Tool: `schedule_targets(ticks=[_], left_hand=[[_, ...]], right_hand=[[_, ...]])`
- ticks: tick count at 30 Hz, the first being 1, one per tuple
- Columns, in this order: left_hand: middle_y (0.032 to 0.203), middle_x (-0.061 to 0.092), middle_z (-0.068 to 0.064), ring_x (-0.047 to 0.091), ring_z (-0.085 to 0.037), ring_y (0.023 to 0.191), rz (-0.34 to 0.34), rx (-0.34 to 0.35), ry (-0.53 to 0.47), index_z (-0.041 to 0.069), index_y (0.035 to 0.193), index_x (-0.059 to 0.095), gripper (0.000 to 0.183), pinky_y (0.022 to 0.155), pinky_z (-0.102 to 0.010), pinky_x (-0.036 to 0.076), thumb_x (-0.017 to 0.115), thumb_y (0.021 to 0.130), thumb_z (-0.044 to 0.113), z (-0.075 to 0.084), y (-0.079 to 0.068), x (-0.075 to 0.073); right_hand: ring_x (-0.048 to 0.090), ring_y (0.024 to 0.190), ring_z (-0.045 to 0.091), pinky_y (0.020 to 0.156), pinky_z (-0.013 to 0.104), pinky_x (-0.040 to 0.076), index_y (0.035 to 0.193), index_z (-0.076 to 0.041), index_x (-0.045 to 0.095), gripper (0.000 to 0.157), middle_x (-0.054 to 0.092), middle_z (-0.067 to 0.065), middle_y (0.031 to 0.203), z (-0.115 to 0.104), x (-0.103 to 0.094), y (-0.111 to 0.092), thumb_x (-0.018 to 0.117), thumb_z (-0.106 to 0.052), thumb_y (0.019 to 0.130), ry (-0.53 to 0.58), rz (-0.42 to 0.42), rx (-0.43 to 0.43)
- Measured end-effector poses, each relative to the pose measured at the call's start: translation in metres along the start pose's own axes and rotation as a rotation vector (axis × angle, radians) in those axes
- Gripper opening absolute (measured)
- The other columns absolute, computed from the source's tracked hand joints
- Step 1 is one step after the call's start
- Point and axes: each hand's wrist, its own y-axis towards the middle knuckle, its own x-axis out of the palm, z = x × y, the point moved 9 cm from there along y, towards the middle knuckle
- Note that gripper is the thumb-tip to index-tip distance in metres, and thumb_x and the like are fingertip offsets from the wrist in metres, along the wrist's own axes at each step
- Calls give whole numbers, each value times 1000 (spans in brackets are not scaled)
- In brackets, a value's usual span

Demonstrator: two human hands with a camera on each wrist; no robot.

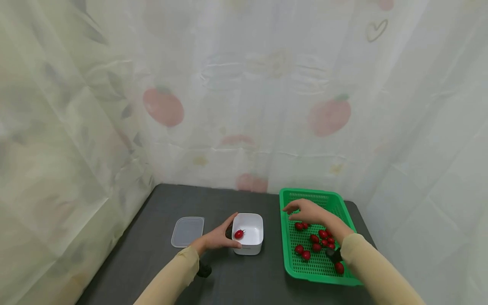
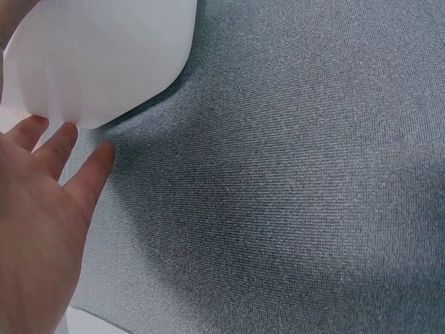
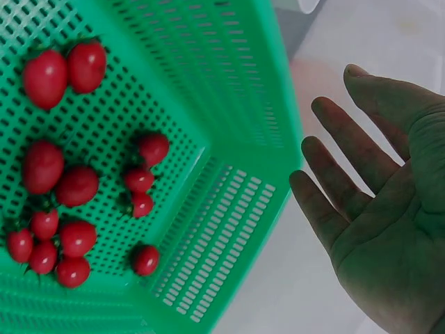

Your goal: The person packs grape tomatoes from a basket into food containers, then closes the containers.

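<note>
A square white container (image 1: 248,250) stands on the dark table with one cherry tomato (image 1: 239,234) inside. My left hand (image 1: 219,237) holds it from the left, thumb at the near side and fingers toward the far side; in the left wrist view, fingertips (image 2: 66,132) touch the white wall. Over the green basket (image 1: 284,237) hovers my right hand (image 1: 309,212), fingers loosely bent. The right wrist view shows its palm holding nothing. Several red cherry tomatoes (image 3: 43,167) lie on the basket's perforated floor, in clusters.
A flat translucent lid (image 1: 188,231) lies on the table (image 1: 225,279) to the left of the container. The basket takes up the table's right side. Pale printed curtains (image 1: 244,106) hang behind and at both sides.
</note>
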Motion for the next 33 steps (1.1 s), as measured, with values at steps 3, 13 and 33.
schedule_targets(ticks=[3,13,33], left_hand=[[167,20,-14,25,-35,150,-3,1,-7,13,166,5,115,117,-63,24,85,85,32,0,0,0],[166,22,-14,28,-34,148,-4,1,-25,18,166,5,113,117,-62,25,84,86,28,0,0,0],[166,21,-14,26,-34,150,-7,-3,-15,19,166,5,113,117,-61,25,84,86,32,-2,0,2]], right_hand=[[61,121,36,96,51,51,132,-8,68,34,69,8,127,8,-1,-4,69,-17,99,-5,6,8],[63,117,34,92,48,53,127,-7,70,30,69,8,123,36,0,-20,69,-10,96,7,2,59],[64,107,32,86,50,54,120,-4,71,27,69,12,115,85,3,-36,71,-3,94,-88,3,187]])
